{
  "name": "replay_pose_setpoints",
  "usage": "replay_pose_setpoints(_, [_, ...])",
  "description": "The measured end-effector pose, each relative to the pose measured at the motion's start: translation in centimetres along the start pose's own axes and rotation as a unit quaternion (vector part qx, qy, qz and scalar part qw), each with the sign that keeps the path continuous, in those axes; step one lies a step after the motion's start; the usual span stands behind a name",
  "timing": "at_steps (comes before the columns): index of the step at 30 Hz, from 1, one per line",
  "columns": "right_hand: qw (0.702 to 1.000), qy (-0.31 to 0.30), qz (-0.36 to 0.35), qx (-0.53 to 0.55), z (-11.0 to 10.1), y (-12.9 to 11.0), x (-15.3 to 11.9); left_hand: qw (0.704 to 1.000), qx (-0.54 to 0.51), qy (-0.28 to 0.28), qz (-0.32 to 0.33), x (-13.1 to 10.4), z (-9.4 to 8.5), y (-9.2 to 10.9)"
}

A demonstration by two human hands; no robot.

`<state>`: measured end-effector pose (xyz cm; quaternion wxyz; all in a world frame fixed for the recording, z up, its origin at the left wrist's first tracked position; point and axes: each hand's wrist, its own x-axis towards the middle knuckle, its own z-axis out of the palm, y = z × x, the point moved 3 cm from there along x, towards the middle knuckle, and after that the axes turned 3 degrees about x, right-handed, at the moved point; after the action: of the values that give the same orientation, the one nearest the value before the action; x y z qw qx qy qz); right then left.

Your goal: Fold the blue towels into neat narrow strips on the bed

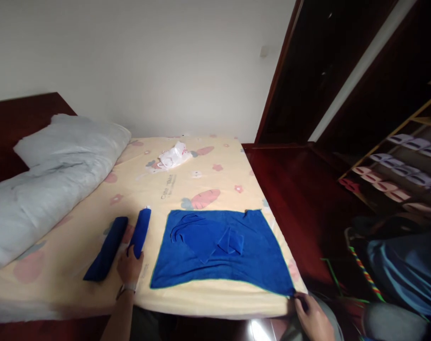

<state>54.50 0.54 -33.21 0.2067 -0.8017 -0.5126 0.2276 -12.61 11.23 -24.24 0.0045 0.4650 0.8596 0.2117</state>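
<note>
Left hand (130,269): at the near end of a narrow folded blue cloth (141,229), fingers and thumb to either side of it; cannot tell whether the grip is clenched or only resting there, as the hand covers that end.
Wrist: pale band (129,287) on the left one; its face is not readable.
Right hand (315,316): grip pinching the near right corner of the spread blue cloth (201,272); the corner's tip is lost between the fingers, and the hand is cut by the lower edge.
Spread cloth: on the bed (222,303), near edge bowed, far right corner rumpled; a smaller blue piece or fold (231,241) lies on top, same colour, so hard to tell whether separate.
Second folded strip (107,248): darker blue, slanting, left of the first and apart from it; layers hard to make out in shadow.
Far side of bed: crumpled white plastic bag (175,155), contents hidden.
Bed's left: grey-white quilt (59,166), cut off by the frame, hiding part of the headboard (23,128).
Sheet print: carrots, flowers, lettering; partly covered by the cloths.
Right side: slippers on a rack (425,113), cut off; blue fabric (407,265) below, blurred and dim.
</note>
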Motion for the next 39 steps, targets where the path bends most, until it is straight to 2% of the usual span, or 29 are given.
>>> replay_pose_setpoints(3, [1.000,-0.008,0.008,-0.011,-0.1,-0.2,0.0,1.000,0.012,-0.028,-0.007,0.2,1.2,-4.7])
replay_pose_setpoints(6, [1.000,-0.010,0.007,-0.009,-0.2,-0.5,0.0,0.999,-0.010,-0.033,-0.030,1.1,1.4,-6.6])
replay_pose_setpoints(8, [1.000,-0.009,0.002,-0.007,-0.2,-0.6,0.0,0.999,-0.003,-0.034,-0.037,1.5,1.2,-6.7])
replay_pose_setpoints(13, [1.000,-0.006,0.000,-0.007,-0.1,-0.6,0.0,0.998,0.018,-0.058,0.006,1.8,0.5,-5.9])
replay_pose_setpoints(20, [1.000,-0.011,-0.013,0.002,-0.1,-0.9,-0.1,0.987,-0.015,-0.121,-0.107,2.3,-0.6,-5.4])
replay_pose_setpoints(22, [1.000,-0.008,-0.016,0.003,-0.1,-0.8,-0.1,0.985,-0.015,-0.121,-0.124,3.5,-2.0,-4.7])
replay_pose_setpoints(24, [1.000,-0.005,-0.019,0.003,0.0,-0.7,-0.2,0.987,-0.032,-0.075,-0.141,5.4,-4.7,-3.1])
replay_pose_setpoints(26, [1.000,0.002,-0.024,0.004,0.1,-0.6,-0.2,0.990,-0.073,0.026,-0.117,7.5,-8.8,-0.2])
replay_pose_setpoints(27, [1.000,0.005,-0.026,0.005,0.1,-0.6,-0.2,0.988,-0.099,0.090,-0.071,8.4,-11.2,1.7])
replay_pose_setpoints(28, [1.000,0.007,-0.027,0.005,0.1,-0.6,-0.2,0.980,-0.107,0.166,-0.024,9.2,-13.8,3.7])
replay_pose_setpoints(30, [1.000,0.009,-0.023,0.006,0.1,-0.6,-0.2,0.944,-0.105,0.309,0.045,10.0,-18.6,7.6])
replay_pose_setpoints(31, [1.000,0.010,-0.021,0.005,0.1,-0.7,-0.2,0.929,-0.106,0.348,0.073,10.2,-20.5,9.4])
replay_pose_setpoints(33, [1.000,0.016,-0.020,0.006,0.0,-0.8,-0.3,0.923,-0.108,0.350,0.118,11.0,-22.7,12.1])
replay_pose_setpoints(35, [1.000,0.021,-0.022,0.006,0.0,-0.8,-0.3,0.941,-0.138,0.290,0.108,12.3,-22.9,13.2])
replay_pose_setpoints(37, [0.999,0.022,-0.021,0.007,0.0,-0.8,-0.3,0.945,-0.226,0.232,0.041,13.5,-22.1,12.7])
replay_pose_setpoints(39, [1.000,0.020,-0.022,0.010,0.0,-0.8,-0.3,0.916,-0.333,0.225,-0.021,14.1,-21.2,11.4])
